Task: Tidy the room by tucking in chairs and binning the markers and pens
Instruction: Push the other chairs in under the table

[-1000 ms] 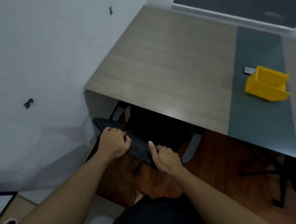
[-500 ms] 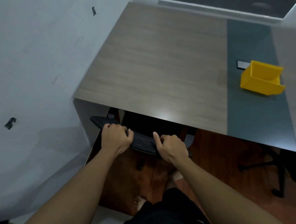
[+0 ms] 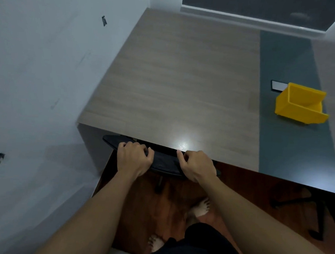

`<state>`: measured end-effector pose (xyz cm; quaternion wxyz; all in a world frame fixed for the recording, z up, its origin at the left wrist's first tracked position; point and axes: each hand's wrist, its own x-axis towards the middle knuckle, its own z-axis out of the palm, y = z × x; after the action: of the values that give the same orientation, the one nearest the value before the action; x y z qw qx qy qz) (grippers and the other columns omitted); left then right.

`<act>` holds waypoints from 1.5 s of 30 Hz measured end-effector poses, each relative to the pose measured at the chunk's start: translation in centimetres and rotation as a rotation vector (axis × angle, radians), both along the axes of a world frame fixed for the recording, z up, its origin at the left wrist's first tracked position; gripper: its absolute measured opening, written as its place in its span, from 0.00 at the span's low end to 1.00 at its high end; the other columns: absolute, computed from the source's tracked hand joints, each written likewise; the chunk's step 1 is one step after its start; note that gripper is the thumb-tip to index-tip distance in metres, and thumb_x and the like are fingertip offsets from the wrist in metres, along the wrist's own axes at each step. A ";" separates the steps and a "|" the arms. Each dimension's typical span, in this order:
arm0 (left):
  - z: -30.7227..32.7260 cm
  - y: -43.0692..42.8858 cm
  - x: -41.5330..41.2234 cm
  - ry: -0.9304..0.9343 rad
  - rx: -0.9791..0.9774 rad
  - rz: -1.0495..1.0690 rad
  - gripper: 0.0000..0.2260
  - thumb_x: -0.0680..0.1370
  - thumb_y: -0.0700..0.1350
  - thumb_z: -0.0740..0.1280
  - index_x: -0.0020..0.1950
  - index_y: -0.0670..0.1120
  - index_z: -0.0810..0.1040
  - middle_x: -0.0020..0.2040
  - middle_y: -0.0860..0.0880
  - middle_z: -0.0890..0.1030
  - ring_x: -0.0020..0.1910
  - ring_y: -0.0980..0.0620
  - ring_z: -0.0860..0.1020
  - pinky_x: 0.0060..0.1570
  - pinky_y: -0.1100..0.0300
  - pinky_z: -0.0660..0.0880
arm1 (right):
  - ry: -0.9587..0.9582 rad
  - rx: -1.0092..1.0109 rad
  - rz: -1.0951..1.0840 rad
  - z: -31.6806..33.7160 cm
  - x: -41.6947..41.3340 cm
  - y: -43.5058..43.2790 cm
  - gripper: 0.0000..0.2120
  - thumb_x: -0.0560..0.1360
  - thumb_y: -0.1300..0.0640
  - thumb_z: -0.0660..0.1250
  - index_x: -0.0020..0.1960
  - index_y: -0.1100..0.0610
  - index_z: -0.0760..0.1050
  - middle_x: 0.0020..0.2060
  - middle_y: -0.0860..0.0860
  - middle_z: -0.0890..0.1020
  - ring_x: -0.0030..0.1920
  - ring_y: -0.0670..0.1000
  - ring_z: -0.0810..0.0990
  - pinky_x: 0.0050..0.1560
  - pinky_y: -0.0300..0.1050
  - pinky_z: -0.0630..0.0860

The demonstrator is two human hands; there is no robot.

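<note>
I am closing my left grip [image 3: 134,157] over the top edge of the black chair back [image 3: 164,163], with the fingers curled over it toward the bench, and my right grip [image 3: 196,165] is doing the same just beside it, with its thumb lying along the edge. Both grips are tight on the chair back and nothing else is in them. The chair back is standing right at the near edge of the bench [image 3: 175,88], and its left end is already going under the top, so the seat is hidden under the bench. My two bare forearms are reaching forward from the bottom of the view, and my bare feet are standing on the red-brown floor [image 3: 143,213] below. On the right part of the bench a dark green strip [image 3: 290,154] is running from front to back, and a yellow bin [image 3: 299,104] is sitting on it, well apart from my grips. A small flat dark card [image 3: 279,86] is lying just behind the bin. A pale wall [image 3: 38,79] is standing along the left side of the bench. I cannot see any markers or pens.
</note>
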<state>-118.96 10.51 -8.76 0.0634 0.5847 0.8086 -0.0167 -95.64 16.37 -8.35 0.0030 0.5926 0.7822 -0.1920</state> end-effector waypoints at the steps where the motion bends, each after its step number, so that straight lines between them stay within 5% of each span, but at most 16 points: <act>1: 0.0 0.1 0.3 -0.004 -0.004 0.004 0.25 0.80 0.61 0.53 0.39 0.51 0.85 0.39 0.50 0.84 0.42 0.46 0.80 0.57 0.47 0.71 | 0.002 0.002 0.000 -0.1 0.2 0.3 0.34 0.82 0.30 0.50 0.36 0.54 0.80 0.29 0.49 0.77 0.34 0.55 0.77 0.36 0.49 0.71; 12: 0.3 0.4 0.6 -0.003 -0.064 0.009 0.27 0.81 0.63 0.52 0.44 0.52 0.87 0.44 0.51 0.86 0.48 0.47 0.81 0.59 0.47 0.70 | 0.021 0.015 -0.012 -0.2 0.4 0.5 0.33 0.81 0.30 0.49 0.36 0.53 0.78 0.33 0.52 0.78 0.37 0.57 0.76 0.39 0.49 0.71; 21: 4.4 -0.9 1.1 -0.287 -0.032 0.001 0.26 0.84 0.63 0.56 0.75 0.51 0.78 0.73 0.48 0.78 0.72 0.45 0.76 0.72 0.46 0.71 | 0.074 -0.036 0.009 1.9 1.9 -1.2 0.35 0.81 0.26 0.47 0.55 0.52 0.80 0.49 0.51 0.85 0.48 0.55 0.82 0.49 0.52 0.80; 24: 5.9 -2.0 2.5 -0.299 -0.008 -0.045 0.26 0.84 0.62 0.58 0.77 0.50 0.76 0.74 0.47 0.78 0.72 0.45 0.76 0.71 0.48 0.72 | 0.088 -0.027 0.006 3.1 3.5 -1.9 0.35 0.82 0.28 0.49 0.67 0.52 0.78 0.62 0.52 0.83 0.61 0.56 0.80 0.56 0.54 0.78; 29: 7.7 -3.3 5.4 -0.367 0.013 -0.101 0.25 0.84 0.61 0.59 0.77 0.51 0.76 0.75 0.48 0.77 0.71 0.45 0.77 0.70 0.48 0.74 | 0.111 0.016 -0.054 4.9 6.8 -3.8 0.34 0.82 0.29 0.51 0.72 0.53 0.76 0.69 0.51 0.79 0.70 0.54 0.76 0.66 0.56 0.76; 38: 9.0 -4.5 13.4 -0.436 0.009 -0.245 0.25 0.84 0.61 0.59 0.78 0.51 0.75 0.76 0.49 0.76 0.74 0.47 0.74 0.71 0.50 0.73 | 0.151 0.104 -0.175 6.1 15.2 -8.9 0.35 0.83 0.30 0.50 0.73 0.55 0.75 0.71 0.51 0.78 0.74 0.52 0.72 0.75 0.54 0.70; 45: 10.8 -6.4 21.5 -0.440 0.050 -0.266 0.24 0.85 0.61 0.60 0.77 0.50 0.75 0.75 0.49 0.76 0.73 0.47 0.75 0.69 0.50 0.74 | 0.175 0.113 -0.250 7.4 24.6 -11.2 0.35 0.83 0.29 0.50 0.73 0.54 0.74 0.71 0.49 0.77 0.74 0.51 0.72 0.73 0.55 0.71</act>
<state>-97.46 4.13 2.05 0.2203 0.6768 0.6917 0.1229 -71.04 5.16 -0.97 -0.1225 0.6655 0.7092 -0.1977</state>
